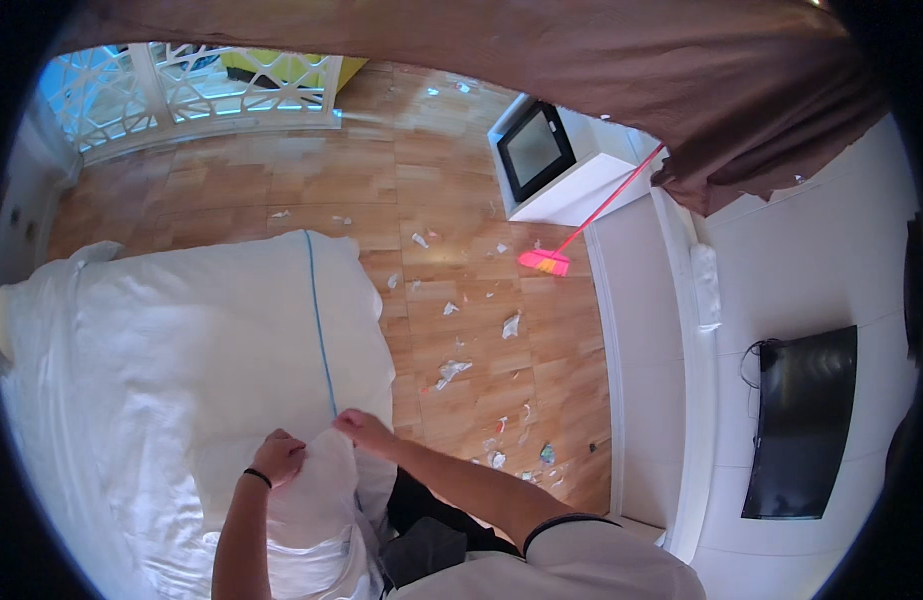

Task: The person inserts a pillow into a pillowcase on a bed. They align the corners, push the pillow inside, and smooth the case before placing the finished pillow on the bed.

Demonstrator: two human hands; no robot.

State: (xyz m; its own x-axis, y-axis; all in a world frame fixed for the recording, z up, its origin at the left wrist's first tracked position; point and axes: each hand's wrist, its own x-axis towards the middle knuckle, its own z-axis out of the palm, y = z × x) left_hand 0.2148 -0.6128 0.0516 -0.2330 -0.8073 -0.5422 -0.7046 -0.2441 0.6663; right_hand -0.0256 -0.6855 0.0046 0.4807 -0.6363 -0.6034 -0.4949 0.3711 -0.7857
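Note:
A white bed sheet (pixel 222 330) covers the bed on the left, with wrinkles along its sides. A thin blue stripe (pixel 320 330) runs down the sheet toward my right hand. My left hand (pixel 280 458), a dark band at its wrist, is closed on a fold of white sheet at the near part of the bed. Just right of it, my right hand (pixel 366 432) pinches the sheet's edge where the stripe ends. Between both hands a piece of the white cloth is lifted and stretched. The fingertips are partly hidden in the fabric.
Scraps of paper (pixel 452 373) litter the wooden floor (pixel 452 200) right of the bed. A pink broom (pixel 545 262) leans by a white cabinet (pixel 572 185). Brown cloth (pixel 762 100) hangs across the top. A black television (pixel 802 425) is on the right wall; a white lattice screen (pixel 242 90) stands far left.

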